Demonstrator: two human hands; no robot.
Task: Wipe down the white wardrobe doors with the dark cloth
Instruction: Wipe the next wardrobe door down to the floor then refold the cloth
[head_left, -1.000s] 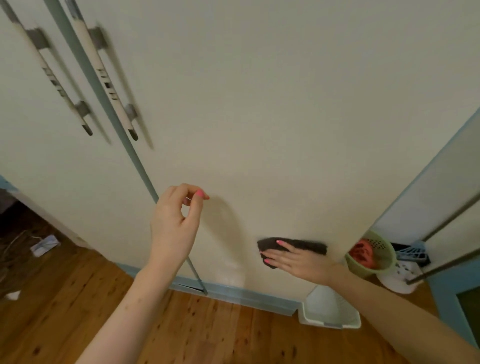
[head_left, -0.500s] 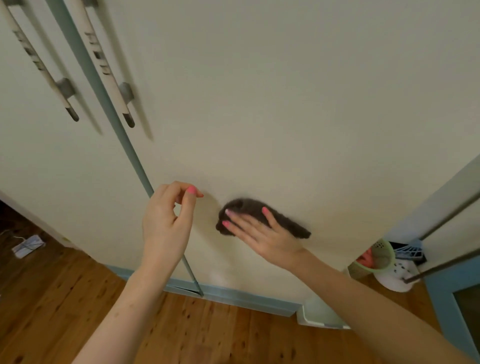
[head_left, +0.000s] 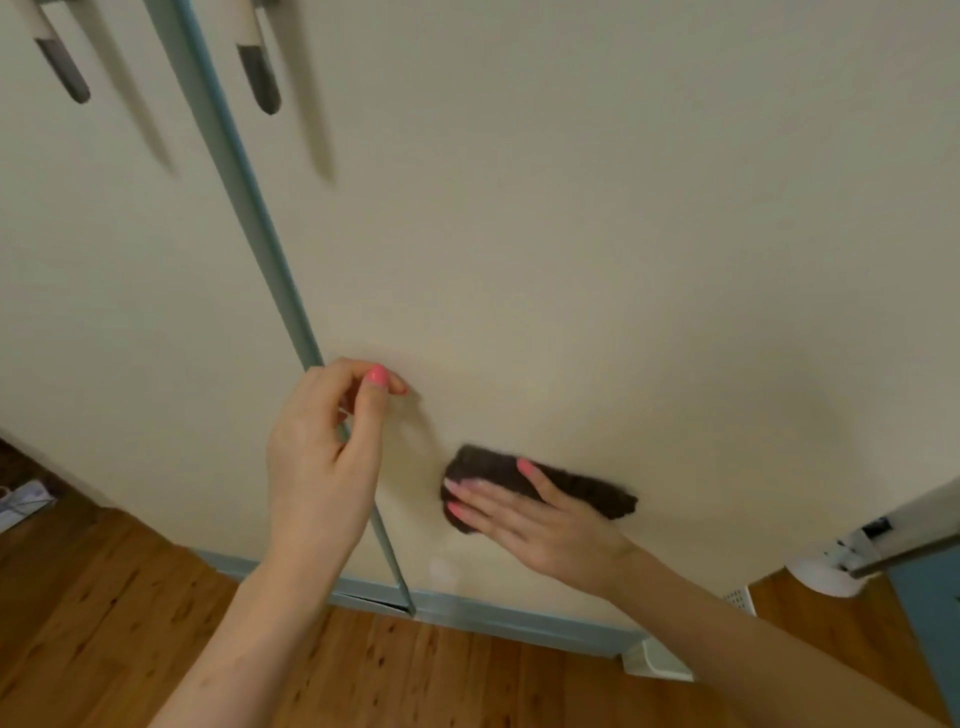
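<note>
Two white wardrobe doors fill the view: the right door (head_left: 597, 249) and the left door (head_left: 114, 291), split by a blue-grey edge strip (head_left: 249, 208). My right hand (head_left: 540, 525) lies flat, fingers spread, pressing the dark cloth (head_left: 582, 486) against the lower part of the right door. The cloth sticks out past my fingers on both sides. My left hand (head_left: 322, 467) hovers in front of the door seam, fingers curled with thumb and fingertips pinched together, holding nothing I can see.
Two handle ends (head_left: 257, 78) hang at the top left. A blue-grey plinth (head_left: 519, 623) runs under the doors above a wooden floor (head_left: 415, 686). A white container (head_left: 660, 662) and a white round object (head_left: 826, 577) stand at the lower right, beside another door edge (head_left: 914, 519).
My right hand swept the cloth from the lower right of the door up and leftward, then slightly back down and right. The view moved closer to the door. My left hand stayed put.
</note>
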